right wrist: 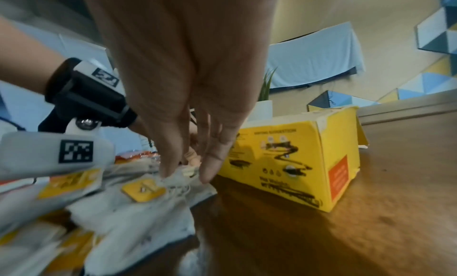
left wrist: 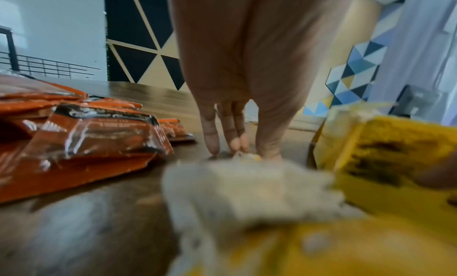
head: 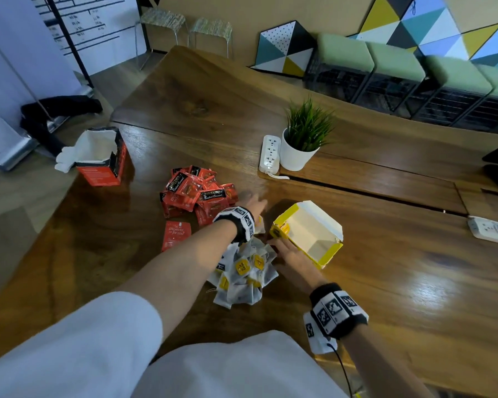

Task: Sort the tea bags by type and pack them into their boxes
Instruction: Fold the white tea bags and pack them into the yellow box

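A heap of white tea bags with yellow tags (head: 245, 274) (right wrist: 138, 202) lies on the wooden table in front of me. My right hand (head: 285, 249) (right wrist: 188, 172) pinches a bag at the heap's far edge, beside the open yellow box (head: 331, 251) (right wrist: 291, 159), which lies on its side with no tea bags visible inside. Further out, between the yellow box (left wrist: 385, 153) and the red sachets (head: 196, 193) (left wrist: 86, 139), my left hand (head: 252, 203) (left wrist: 249, 153) has its fingertips on the table. Its thumb and fingers close on a small white-and-yellow tea bag. An open red box (head: 101, 170) stands far left.
A single red sachet (head: 176, 234) lies apart, near my left forearm. A potted plant (head: 298, 155) and a white power strip (head: 269, 153) stand behind the yellow box. Another power strip (head: 492, 229) lies at the right edge. Stools and benches line the far wall.
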A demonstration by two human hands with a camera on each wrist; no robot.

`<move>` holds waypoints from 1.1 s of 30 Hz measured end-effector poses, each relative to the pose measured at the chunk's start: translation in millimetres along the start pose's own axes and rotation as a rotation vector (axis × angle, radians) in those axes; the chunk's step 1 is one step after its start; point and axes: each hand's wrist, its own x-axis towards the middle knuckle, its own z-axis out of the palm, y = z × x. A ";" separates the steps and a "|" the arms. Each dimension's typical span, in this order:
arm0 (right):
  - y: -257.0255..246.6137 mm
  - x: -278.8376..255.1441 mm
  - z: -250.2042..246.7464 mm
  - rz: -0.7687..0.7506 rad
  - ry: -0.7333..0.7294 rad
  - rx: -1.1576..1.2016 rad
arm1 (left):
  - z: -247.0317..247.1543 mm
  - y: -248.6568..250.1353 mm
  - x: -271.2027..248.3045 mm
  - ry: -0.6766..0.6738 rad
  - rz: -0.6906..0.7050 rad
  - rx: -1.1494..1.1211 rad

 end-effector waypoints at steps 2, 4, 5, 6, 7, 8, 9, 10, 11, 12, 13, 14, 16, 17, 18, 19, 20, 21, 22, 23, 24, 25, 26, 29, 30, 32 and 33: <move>0.8 1.9 7.4 -0.019 -0.056 -0.074 | 3.6 1.0 0.6 0.016 -0.008 0.087; -0.3 5.6 14.2 -0.005 -0.065 -0.129 | 2.6 0.5 0.1 -0.041 -0.016 0.077; -2.1 7.8 15.7 0.021 -0.067 -0.147 | -0.1 -0.2 -0.8 -0.059 -0.006 0.076; -3.4 9.1 16.6 0.056 -0.071 -0.161 | -3.6 -1.4 -2.8 -0.053 0.006 0.061; -4.6 9.9 17.3 0.086 -0.071 -0.170 | -6.9 -3.9 -5.1 -0.049 0.004 0.038; -5.3 9.7 17.9 0.111 -0.070 -0.167 | -9.6 -7.4 -6.3 -0.039 -0.005 0.013; -4.9 8.7 19.2 0.131 -0.064 -0.147 | -11.1 -10.9 -6.6 -0.023 -0.006 -0.017; -3.8 6.6 20.4 0.155 -0.055 -0.116 | -12.1 -15.7 -6.5 -0.007 -0.003 -0.061; -1.9 3.9 22.5 0.182 -0.053 -0.091 | -14.0 -20.7 -8.7 0.014 -0.008 -0.113; -0.8 0.8 23.5 0.208 -0.060 -0.075 | -15.2 -25.5 -10.8 0.039 -0.025 -0.183; 0.3 -2.4 24.0 0.223 -0.069 -0.056 | -17.8 -30.4 -14.8 0.062 -0.055 -0.258; 1.3 -5.5 23.8 0.236 -0.078 -0.021 | -21.5 -34.7 -20.5 0.082 -0.081 -0.343; 1.9 -11.3 19.0 0.270 -0.068 0.111 | -30.0 -41.7 -36.8 0.090 -0.110 -0.548; 1.7 -14.5 14.4 0.295 -0.054 0.202 | -33.5 -44.4 -46.7 0.082 -0.124 -0.682; 1.5 -17.8 9.2 0.323 -0.044 0.294 | -35.4 -46.1 -57.5 0.072 -0.148 -0.854; 1.3 -21.0 3.4 0.342 -0.029 0.385 | -36.2 -47.7 -68.3 0.064 -0.177 -1.018; 0.9 -24.0 -3.5 0.345 0.000 0.480 | -36.6 -48.9 -78.8 0.065 -0.197 -1.154; -0.3 -27.3 -11.2 0.333 0.041 0.588 | -36.8 -49.5 -88.2 0.058 -0.199 -1.256; -3.3 -30.5 -19.7 0.306 0.087 0.707 | -36.3 -49.1 -97.1 0.038 -0.183 -1.341; -7.0 -33.5 -28.1 0.278 0.130 0.822 | -35.0 -49.6 -103.6 0.017 -0.159 -1.410; -9.8 -35.0 -34.7 0.254 0.163 0.928 | -33.7 -48.8 -108.4 -0.002 -0.142 -1.454; -12.6 -35.5 -39.6 0.243 0.179 1.022 | -30.8 -47.3 -110.8 -0.019 -0.135 -1.475; -15.8 -34.9 -42.5 0.245 0.181 1.111 | -28.1 -45.0 -112.9 -0.044 -0.131 -1.473; -26.9 -30.1 -44.4 0.246 0.137 1.325 | -18.5 -35.4 -113.7 -0.085 -0.095 -1.334; -30.0 -29.0 -43.8 0.243 0.127 1.359 | -16.3 -32.2 -115.3 -0.091 -0.081 -1.271; -35.0 -27.6 -42.6 0.240 0.142 1.394 | -13.5 -27.2 -119.6 -0.123 -0.045 -1.214; -36.7 -26.3 -42.1 0.245 0.168 1.402 | -13.8 -24.2 -123.2 -0.164 -0.015 -1.219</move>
